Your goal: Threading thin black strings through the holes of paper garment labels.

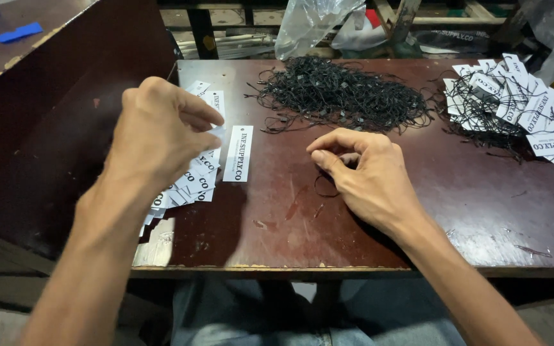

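My left hand (158,131) hangs over the worktop's (418,211) left edge at about nine o'clock, its grip pinched on a thin white paper tag (216,131) lifted just above the fanned stack of white tags (190,182), which lies beneath it and spills toward the near left corner. One single tag (238,153), a flat narrow rectangle with dark print, lies apart just to the right of that stack. My right hand (370,176) rests at the centre of the worktop, thumb and forefinger closed on a fine black string loop (325,186) whose curl trails on the surface at seven o'clock from my knuckles. The wood is dark reddish brown, glossy but scratched, its near edge chipped pale along the front. At twelve o'clock a wiry, tangled heap of black strings (341,96) spreads wide, well apart from my right hand. At two o'clock a pile of strung tags (514,102), white card mixed with black cord, reaches nearly to the right edge. Between the two hands, and from my right hand out to four o'clock, the surface is bare. Crumpled clear plastic bags (309,25) sit beyond the far edge.
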